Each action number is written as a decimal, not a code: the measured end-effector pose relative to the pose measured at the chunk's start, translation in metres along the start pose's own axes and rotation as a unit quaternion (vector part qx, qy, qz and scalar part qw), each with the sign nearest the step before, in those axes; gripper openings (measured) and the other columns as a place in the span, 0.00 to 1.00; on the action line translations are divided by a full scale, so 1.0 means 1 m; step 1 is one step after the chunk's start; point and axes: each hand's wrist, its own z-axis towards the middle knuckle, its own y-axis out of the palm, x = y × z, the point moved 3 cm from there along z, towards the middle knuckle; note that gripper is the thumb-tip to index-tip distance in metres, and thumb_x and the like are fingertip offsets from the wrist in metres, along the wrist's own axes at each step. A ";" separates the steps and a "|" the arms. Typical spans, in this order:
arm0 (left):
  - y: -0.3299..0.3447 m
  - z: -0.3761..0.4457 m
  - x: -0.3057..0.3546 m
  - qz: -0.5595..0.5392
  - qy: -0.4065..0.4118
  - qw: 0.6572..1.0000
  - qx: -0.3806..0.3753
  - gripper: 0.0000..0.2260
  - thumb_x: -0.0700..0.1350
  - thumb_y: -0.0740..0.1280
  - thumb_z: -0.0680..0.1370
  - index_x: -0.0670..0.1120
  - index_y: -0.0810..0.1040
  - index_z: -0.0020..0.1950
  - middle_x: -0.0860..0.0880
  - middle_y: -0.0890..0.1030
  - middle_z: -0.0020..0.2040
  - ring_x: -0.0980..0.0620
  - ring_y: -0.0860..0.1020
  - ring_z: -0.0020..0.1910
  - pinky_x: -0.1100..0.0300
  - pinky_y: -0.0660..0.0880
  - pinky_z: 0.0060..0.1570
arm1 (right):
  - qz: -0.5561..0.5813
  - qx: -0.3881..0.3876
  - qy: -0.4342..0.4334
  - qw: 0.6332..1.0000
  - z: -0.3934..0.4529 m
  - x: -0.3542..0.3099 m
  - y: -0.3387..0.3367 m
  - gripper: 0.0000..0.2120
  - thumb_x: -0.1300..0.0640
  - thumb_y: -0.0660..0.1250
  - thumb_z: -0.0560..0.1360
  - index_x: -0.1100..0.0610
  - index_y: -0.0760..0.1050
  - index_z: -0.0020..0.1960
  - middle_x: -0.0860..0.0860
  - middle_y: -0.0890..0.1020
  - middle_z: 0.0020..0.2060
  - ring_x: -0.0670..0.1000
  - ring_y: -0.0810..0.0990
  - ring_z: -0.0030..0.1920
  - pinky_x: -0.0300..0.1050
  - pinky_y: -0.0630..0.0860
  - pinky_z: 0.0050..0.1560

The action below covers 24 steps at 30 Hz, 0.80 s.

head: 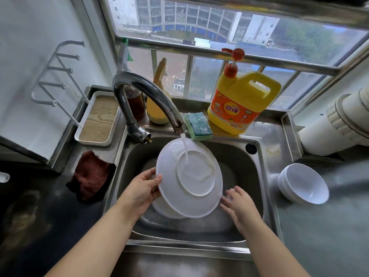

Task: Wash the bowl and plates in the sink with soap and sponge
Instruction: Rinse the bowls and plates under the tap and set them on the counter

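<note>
A white plate is tilted up over the steel sink, its underside toward me, and water from the faucet runs onto its base ring. My left hand grips the plate's left rim, thumb on the face. My right hand is at the plate's lower right edge with fingers spread and relaxed. Another white dish lies beneath the held plate. A blue-green sponge sits on the sink's back ledge beside the yellow soap bottle.
Stacked white bowls stand on the counter to the right of the sink. A dark red cloth lies on the left. A white tray with a wood base sits at the back left. Bottles stand behind the faucet.
</note>
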 end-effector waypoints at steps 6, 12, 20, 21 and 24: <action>-0.002 -0.002 -0.007 0.015 0.019 1.000 -0.007 0.14 0.34 0.61 0.79 0.39 0.74 0.64 0.38 0.80 0.54 0.45 0.81 0.46 0.58 0.82 0.37 | 0.026 -0.014 0.127 0.992 -0.005 0.016 0.013 0.12 0.64 0.56 0.81 0.67 0.75 0.58 0.62 0.83 0.45 0.61 0.81 0.48 0.54 0.78 0.43; -0.009 0.002 -0.013 0.019 0.010 1.000 -0.014 0.15 0.36 0.61 0.80 0.40 0.73 0.66 0.38 0.80 0.57 0.46 0.82 0.47 0.59 0.80 0.37 | 0.090 -0.006 0.140 0.986 0.003 0.033 0.007 0.11 0.64 0.53 0.82 0.63 0.74 0.54 0.60 0.81 0.46 0.58 0.80 0.46 0.53 0.77 0.43; 0.006 0.010 -0.015 0.018 0.003 0.998 -0.052 0.12 0.35 0.61 0.79 0.41 0.76 0.62 0.42 0.83 0.50 0.46 0.82 0.46 0.55 0.81 0.41 | 0.150 0.007 0.096 0.984 0.014 0.028 -0.011 0.13 0.64 0.51 0.83 0.57 0.71 0.61 0.58 0.80 0.46 0.56 0.79 0.44 0.51 0.75 0.38; 0.009 0.011 -0.014 0.022 0.003 0.998 -0.056 0.12 0.34 0.61 0.79 0.41 0.76 0.61 0.43 0.83 0.49 0.46 0.82 0.46 0.54 0.80 0.43 | 0.154 0.007 0.087 0.984 0.014 0.026 -0.014 0.12 0.64 0.52 0.83 0.57 0.72 0.60 0.57 0.81 0.45 0.56 0.79 0.44 0.51 0.76 0.37; 0.018 0.013 -0.011 0.029 -0.011 0.998 -0.060 0.11 0.34 0.61 0.79 0.43 0.78 0.58 0.44 0.83 0.48 0.45 0.81 0.48 0.51 0.78 0.46 | 0.171 0.006 0.057 0.984 0.014 0.019 -0.019 0.11 0.64 0.53 0.83 0.57 0.74 0.55 0.55 0.83 0.38 0.54 0.81 0.38 0.45 0.79 0.29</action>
